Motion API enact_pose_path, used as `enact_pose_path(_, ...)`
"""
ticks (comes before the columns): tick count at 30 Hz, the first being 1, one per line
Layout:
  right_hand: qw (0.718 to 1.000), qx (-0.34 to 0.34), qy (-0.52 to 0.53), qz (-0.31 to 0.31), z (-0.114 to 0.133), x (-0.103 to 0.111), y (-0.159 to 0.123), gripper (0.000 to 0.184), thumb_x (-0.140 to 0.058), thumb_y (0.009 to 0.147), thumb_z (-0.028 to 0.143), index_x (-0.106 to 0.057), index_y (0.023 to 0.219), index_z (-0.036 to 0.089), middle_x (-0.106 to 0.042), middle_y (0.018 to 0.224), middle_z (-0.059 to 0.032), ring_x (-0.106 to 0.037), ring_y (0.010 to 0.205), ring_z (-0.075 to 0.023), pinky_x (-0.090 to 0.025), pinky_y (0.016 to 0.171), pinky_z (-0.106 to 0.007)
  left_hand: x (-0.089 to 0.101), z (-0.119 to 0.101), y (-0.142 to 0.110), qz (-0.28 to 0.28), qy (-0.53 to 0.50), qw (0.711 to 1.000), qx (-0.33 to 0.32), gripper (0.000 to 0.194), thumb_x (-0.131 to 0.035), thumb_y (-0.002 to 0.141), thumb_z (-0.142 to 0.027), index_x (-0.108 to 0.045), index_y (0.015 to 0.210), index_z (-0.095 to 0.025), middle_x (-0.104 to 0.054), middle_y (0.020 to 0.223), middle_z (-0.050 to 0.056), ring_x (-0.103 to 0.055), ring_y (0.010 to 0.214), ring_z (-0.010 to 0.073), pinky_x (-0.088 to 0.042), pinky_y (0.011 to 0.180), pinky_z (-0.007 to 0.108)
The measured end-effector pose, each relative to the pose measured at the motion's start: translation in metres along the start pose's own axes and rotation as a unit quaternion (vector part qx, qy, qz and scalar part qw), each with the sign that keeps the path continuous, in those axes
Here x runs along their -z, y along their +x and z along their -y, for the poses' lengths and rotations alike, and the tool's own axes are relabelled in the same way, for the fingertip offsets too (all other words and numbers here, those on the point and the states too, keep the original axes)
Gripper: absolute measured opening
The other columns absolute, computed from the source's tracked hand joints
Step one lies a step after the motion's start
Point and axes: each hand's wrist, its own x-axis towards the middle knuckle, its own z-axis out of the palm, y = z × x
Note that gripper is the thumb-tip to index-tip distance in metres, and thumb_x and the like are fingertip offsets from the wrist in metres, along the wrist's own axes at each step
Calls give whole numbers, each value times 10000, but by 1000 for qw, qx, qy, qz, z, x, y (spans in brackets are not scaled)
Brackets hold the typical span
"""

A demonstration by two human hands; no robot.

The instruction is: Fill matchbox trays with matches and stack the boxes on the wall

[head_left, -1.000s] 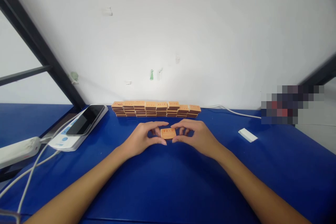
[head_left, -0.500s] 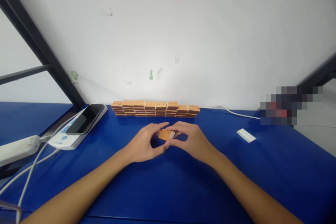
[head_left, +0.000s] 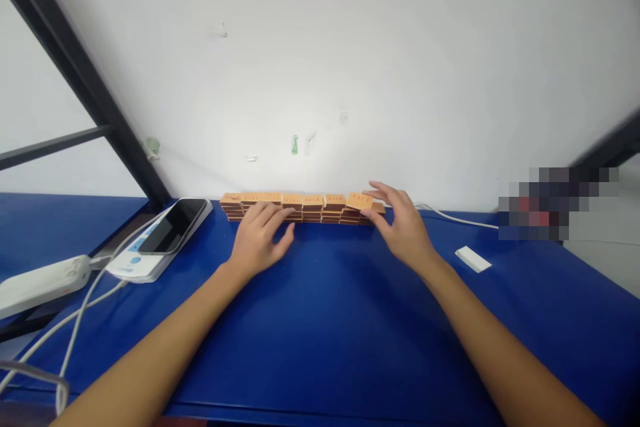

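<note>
A low row of stacked orange matchboxes (head_left: 310,207) runs along the back of the blue table (head_left: 330,327), against the white wall. My left hand (head_left: 259,237) lies flat on the table with its fingers stretched out, the fingertips touching the front of the row at its left part. My right hand (head_left: 400,220) is at the row's right end, fingers spread. Its thumb and fingertips rest by an orange matchbox (head_left: 360,201) that sits slightly tilted on top of the stack there. I cannot tell whether the fingers still pinch that box.
A white device with a black phone on it (head_left: 163,237) lies at the left. Beside it are a white power strip (head_left: 40,282) and white cables (head_left: 75,327). A small white block (head_left: 473,259) lies at the right. A black metal frame (head_left: 90,90) slants up the left.
Both hands have moved from the table's middle back to the row. The single matchbox they held between them now sits on top of the stack's right end.
</note>
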Motion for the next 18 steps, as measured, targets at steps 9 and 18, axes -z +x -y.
enact_pose_path(9, 996, -20, -5, 83, -50, -22, 11, 533, -506, 1032, 370, -441, 1545, 237, -643, 1362, -135, -518, 1370, -316, -389, 1162, -573, 3, 16, 3, -52, 41, 998, 9, 217, -613, 929, -241, -718, 1117, -214, -744, 972, 84, -610, 982, 271, -488, 949, 443)
enact_pose_path(18, 996, 24, -64, 50, -47, -22, 10, 579, -475, 1047, 343, -373, 1607, 232, -601, 1438, -146, -460, 1421, -318, -379, 1157, -565, 29, 41, 24, -10, 88, 996, 31, 286, -583, 945, -367, -742, 1114, -200, -748, 1056, 118, -613, 1058, 297, -470, 975, 451)
